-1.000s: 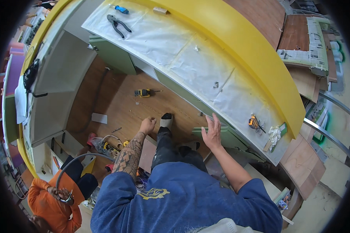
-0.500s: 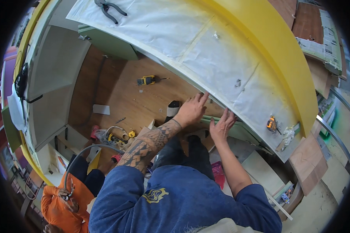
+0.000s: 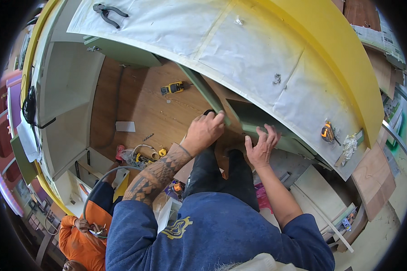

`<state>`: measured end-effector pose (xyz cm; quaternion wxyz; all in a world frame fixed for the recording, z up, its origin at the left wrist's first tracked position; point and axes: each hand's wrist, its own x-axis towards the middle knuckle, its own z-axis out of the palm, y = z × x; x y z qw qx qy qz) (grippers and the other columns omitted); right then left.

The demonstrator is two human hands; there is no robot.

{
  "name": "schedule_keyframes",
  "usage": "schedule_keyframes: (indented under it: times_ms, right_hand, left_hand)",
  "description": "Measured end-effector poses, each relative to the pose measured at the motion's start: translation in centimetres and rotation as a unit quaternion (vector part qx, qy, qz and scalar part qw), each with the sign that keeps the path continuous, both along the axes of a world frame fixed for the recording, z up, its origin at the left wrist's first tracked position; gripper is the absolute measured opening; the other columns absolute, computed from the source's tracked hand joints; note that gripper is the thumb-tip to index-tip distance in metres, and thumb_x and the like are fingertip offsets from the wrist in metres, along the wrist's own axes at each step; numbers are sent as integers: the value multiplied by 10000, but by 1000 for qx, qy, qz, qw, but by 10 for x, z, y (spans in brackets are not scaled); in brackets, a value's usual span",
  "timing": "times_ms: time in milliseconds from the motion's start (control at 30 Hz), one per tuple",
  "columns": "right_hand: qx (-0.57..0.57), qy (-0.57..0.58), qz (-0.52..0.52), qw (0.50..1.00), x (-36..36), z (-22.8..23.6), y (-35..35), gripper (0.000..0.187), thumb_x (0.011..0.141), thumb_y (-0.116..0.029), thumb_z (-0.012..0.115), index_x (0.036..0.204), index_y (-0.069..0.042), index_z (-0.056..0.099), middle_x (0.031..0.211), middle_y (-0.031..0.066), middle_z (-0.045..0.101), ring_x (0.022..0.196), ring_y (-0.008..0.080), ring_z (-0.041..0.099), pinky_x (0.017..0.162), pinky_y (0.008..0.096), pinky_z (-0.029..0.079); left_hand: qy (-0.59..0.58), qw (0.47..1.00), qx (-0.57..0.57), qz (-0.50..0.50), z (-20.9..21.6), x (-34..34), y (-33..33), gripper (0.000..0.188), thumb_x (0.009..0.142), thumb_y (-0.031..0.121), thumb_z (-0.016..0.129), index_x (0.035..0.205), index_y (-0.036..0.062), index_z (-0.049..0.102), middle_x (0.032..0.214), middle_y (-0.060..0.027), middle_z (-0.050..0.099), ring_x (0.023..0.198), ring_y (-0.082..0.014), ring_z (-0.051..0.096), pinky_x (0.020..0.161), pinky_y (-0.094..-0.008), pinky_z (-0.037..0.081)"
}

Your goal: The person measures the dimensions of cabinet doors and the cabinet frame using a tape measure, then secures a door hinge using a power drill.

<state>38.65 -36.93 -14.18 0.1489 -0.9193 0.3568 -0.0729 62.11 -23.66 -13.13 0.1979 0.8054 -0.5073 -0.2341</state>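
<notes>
My left hand (image 3: 205,132), at the end of a tattooed forearm, pinches the free edge of a narrow green cabinet door (image 3: 202,86), which stands swung out from under the counter. To its right, my right hand (image 3: 262,147) has its fingers spread and slightly curled. It is beside a second green door (image 3: 253,114), also partly swung out; whether the fingertips touch it I cannot tell. Above both doors runs the curved counter top (image 3: 244,58), covered in white sheeting with yellow overspray along its raised yellow border (image 3: 321,40).
On the counter lie pliers (image 3: 107,16), small metal pieces (image 3: 276,79) and an orange-black tool (image 3: 328,132). A yellow power tool (image 3: 172,87) rests on the wooden floor. Another green door (image 3: 122,52) hangs open at left. A person in orange (image 3: 83,239) holds a grey hose at lower left.
My left hand has come off the counter edge and moved left and back, drawing the green door outward. The right-hand door now also stands ajar. My right hand has shifted slightly down, fingers spread.
</notes>
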Motion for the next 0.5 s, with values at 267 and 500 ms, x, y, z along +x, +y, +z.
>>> schedule_keyframes:
  times_ms: [267,500]
  right_hand:
    - [106,-20,23,994,-19,4,-9,230,967,-282,712,951,-75,614,981,127,644,1039,374,615,1148,575,370]
    - [106,-16,29,994,-62,-2,11,308,909,-246,787,732,-110,575,774,77,606,823,332,602,983,506,419]
  left_hand:
    - [-10,999,37,-34,22,13,36,455,944,278,714,1331,75,588,1063,-152,688,990,-371,727,855,-477,611]
    - [2,997,74,16,25,23,73,365,968,298,718,1239,83,601,1064,-139,690,958,-355,725,797,-464,612]
